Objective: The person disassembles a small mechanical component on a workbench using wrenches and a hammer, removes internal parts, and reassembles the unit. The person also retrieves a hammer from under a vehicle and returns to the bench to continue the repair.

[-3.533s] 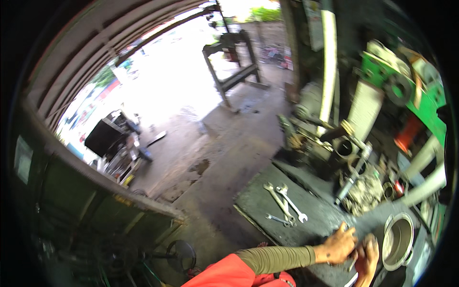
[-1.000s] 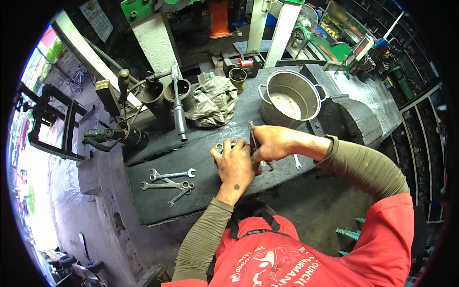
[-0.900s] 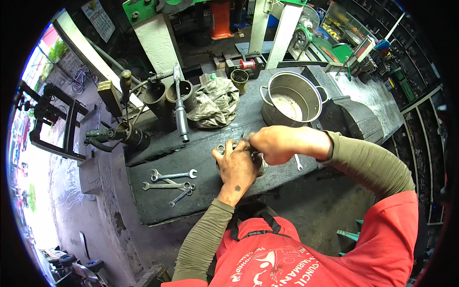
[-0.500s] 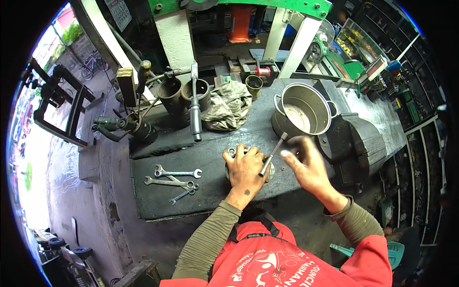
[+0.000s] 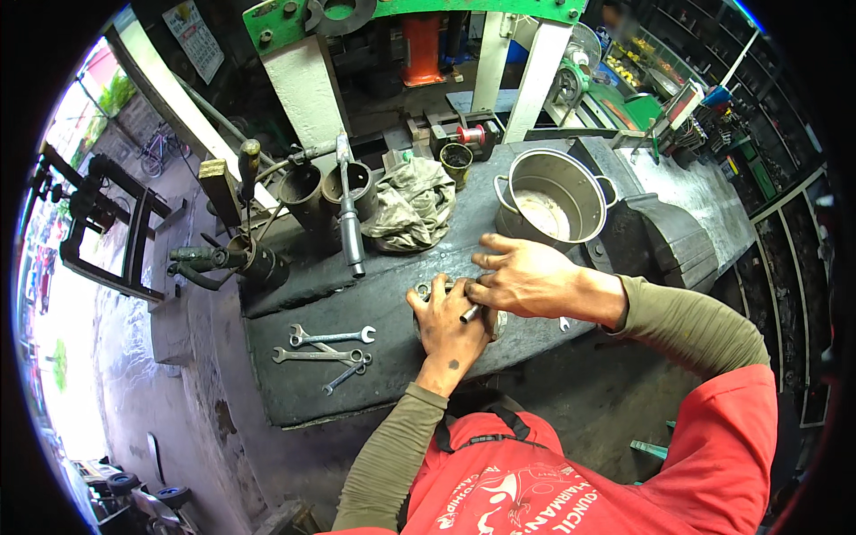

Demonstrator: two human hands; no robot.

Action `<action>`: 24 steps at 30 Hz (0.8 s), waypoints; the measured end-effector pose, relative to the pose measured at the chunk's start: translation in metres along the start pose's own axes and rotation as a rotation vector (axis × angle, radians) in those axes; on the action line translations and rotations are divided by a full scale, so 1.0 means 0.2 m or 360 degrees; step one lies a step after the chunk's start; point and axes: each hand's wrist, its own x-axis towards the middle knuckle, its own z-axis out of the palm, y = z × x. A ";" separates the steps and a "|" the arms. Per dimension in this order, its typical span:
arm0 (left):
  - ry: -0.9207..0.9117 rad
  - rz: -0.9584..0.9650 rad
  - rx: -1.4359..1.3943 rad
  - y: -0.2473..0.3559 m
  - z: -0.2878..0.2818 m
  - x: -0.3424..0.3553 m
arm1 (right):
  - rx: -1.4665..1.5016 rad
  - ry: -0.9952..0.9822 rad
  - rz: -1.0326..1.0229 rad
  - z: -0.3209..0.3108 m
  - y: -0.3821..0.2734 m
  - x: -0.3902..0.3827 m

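Note:
My left hand [image 5: 446, 321] grips a round metal part [image 5: 425, 290] on the dark workbench [image 5: 303, 388], its fingers curled over the top. My right hand [image 5: 517, 281] lies across it from the right, thumb and lower fingers on a steel bar-like tool [image 5: 468, 313], upper fingers partly stretched out. The tool's other end is hidden under that hand. Left of my hands lie several combination wrenches [image 5: 325, 337]. A small open-end wrench [image 5: 564, 325] shows beside my right wrist. Behind my hands stand a steel pot [image 5: 553, 192] and a crumpled cloth [image 5: 410, 201].
Metal cylinders [image 5: 299, 187], a long torque-wrench-like tool [image 5: 349, 232] and a small can [image 5: 456, 165] line the bench's back. A bulky dark block [image 5: 673, 232] is at right. Behind rises a green-and-white machine frame [image 5: 308, 89]; a black steel stand [image 5: 107, 263] is at left.
The view turned from the doorway to the bench. In the last half second my right hand moved left and up over the metal part, covering most of the tool that stood visible.

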 end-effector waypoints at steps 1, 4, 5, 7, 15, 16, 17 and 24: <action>-0.0011 0.0016 0.0020 0.00 0.00 0.00 | -0.0092 0.0081 0.0047 -0.01 0.00 -0.02; -0.0019 -0.0048 -0.0117 0.00 0.00 0.00 | 0.0063 0.0521 0.0741 -0.06 -0.14 -0.15; -0.0037 -0.0036 -0.0040 0.00 0.00 0.00 | 0.0326 0.0865 0.1073 -0.07 -0.23 -0.19; 0.0110 0.0038 -0.0084 0.00 0.00 0.00 | 0.1558 0.0768 0.1918 -0.04 -0.39 -0.18; -0.0226 -0.0164 -0.0081 0.00 0.00 0.02 | 0.2847 0.0474 0.1904 0.00 -0.26 0.03; -0.0299 -0.0142 -0.0026 0.01 -0.01 0.02 | 0.2770 0.0273 0.1917 -0.03 -0.22 0.02; -0.0273 -0.0099 0.0033 0.01 -0.01 0.02 | 0.2347 0.0150 0.1893 -0.04 -0.19 0.03; -0.0428 -0.0155 0.0072 0.03 -0.06 0.03 | 0.0007 -0.0249 -0.0047 0.02 0.01 0.04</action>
